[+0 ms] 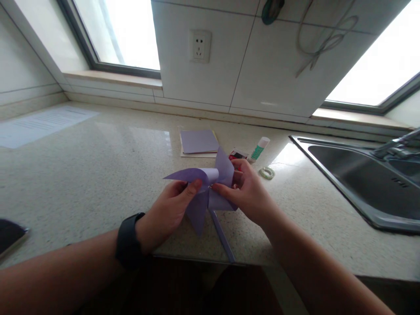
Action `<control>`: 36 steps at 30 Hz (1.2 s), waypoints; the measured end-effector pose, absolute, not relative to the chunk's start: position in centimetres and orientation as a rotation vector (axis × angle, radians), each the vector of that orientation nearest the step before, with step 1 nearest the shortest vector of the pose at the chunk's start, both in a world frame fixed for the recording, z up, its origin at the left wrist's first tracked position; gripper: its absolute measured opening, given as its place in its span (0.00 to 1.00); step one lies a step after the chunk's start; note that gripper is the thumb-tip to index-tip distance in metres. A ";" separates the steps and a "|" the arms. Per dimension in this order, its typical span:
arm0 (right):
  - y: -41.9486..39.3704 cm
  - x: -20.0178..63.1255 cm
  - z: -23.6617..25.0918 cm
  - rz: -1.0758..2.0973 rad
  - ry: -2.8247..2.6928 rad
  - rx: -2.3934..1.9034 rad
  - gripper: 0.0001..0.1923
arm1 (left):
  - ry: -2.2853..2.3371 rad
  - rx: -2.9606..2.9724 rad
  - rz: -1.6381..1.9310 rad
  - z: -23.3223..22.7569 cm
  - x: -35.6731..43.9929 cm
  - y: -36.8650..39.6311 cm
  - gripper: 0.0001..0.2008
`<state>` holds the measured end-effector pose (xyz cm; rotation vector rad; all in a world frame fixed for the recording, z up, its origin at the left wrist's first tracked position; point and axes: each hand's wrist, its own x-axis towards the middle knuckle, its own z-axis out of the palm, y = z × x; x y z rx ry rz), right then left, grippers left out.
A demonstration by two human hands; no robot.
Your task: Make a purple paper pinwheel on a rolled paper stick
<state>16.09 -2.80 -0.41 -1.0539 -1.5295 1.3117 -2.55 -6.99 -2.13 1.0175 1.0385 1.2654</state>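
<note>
A person at a speckled stone counter [98, 175] holds a purple paper pinwheel [210, 183] between both hands, just above the counter's near edge. The left hand [170, 212], a dark watch [128, 240] on its wrist, comes in from the left with its fingers curled behind the paper and its thumb pressed on the front at the hub. The right hand [247, 192] meets it from the other side, forefinger and thumb pinched at the same centre point while the remaining fingers fold loosely behind the rear blades. Neither hand is spread wide; both are closed on the pinwheel at its middle, thumb tips almost touching.

The pinwheel sits squarely between the two hands, neither one clearly nearer. Its blades fan out to the left, upward and downward from the hub, and its purple stick [222, 236] runs from the hub down and slightly to the right, toward the person, its lower end reaching the counter's front edge. The long axis thus points back at the holder, passing between the two wrists.

Farther back on the counter, well apart from the hands, lie a stack of purple paper squares [198, 142], a glue stick [260, 148] with a green label, a small red item [236, 156] partly hidden behind the pinwheel, and a roll of tape [267, 173]. A steel sink [361, 183] is set into the counter at right; a printed sheet [42, 124] lies far left.
</note>
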 end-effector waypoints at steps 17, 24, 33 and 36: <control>-2.3 16.7 -0.3 0.915 -1.656 -1.105 0.36 | 1.017 0.960 1.249 -1.5 -2.5 -7.2 0.17; -1.9 17.0 -0.5 1.042 -1.624 -1.088 0.31 | 1.016 0.994 1.256 -1.6 -2.6 -7.4 0.18; -1.5 17.3 -0.4 1.309 -1.548 -1.064 0.30 | 0.978 0.968 1.276 -1.8 -2.5 -7.4 0.19; -1.7 17.2 -0.2 1.465 -1.504 -1.041 0.28 | 0.972 0.968 1.288 -1.7 -2.5 -7.5 0.18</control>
